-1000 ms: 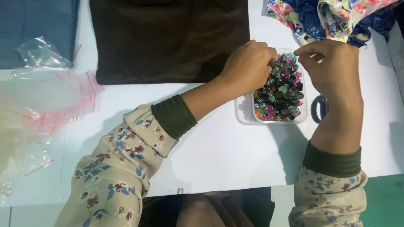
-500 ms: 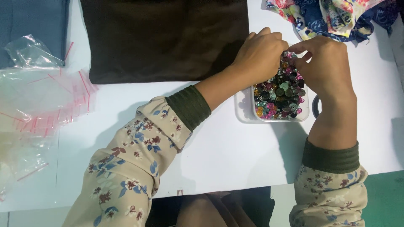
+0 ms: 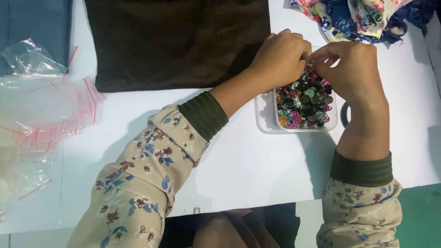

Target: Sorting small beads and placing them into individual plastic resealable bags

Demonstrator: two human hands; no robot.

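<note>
A clear plastic box (image 3: 266, 115) on the white table (image 3: 257, 170) holds a heap of small multicoloured beads or studs (image 3: 304, 103). My left hand (image 3: 280, 57) is curled over the box's far left corner. My right hand (image 3: 353, 69) comes in from the right, and its fingertips meet the left hand's above the heap. Both hands pinch a small shiny piece (image 3: 309, 69) between them, mostly hidden by the fingers. Both arms wear floral sleeves with dark green cuffs.
A dark brown cloth (image 3: 174, 41) lies flat behind the box. Clear zip bags with red strips (image 3: 41, 105) are piled at the left, over a blue cloth (image 3: 32, 27). Crumpled patterned fabric (image 3: 363, 18) sits far right. A dark ring (image 3: 343, 115) lies beside the box.
My left hand has shifted right over the box and my right hand has closed in, so their fingertips now meet. The view has tilted slightly.
</note>
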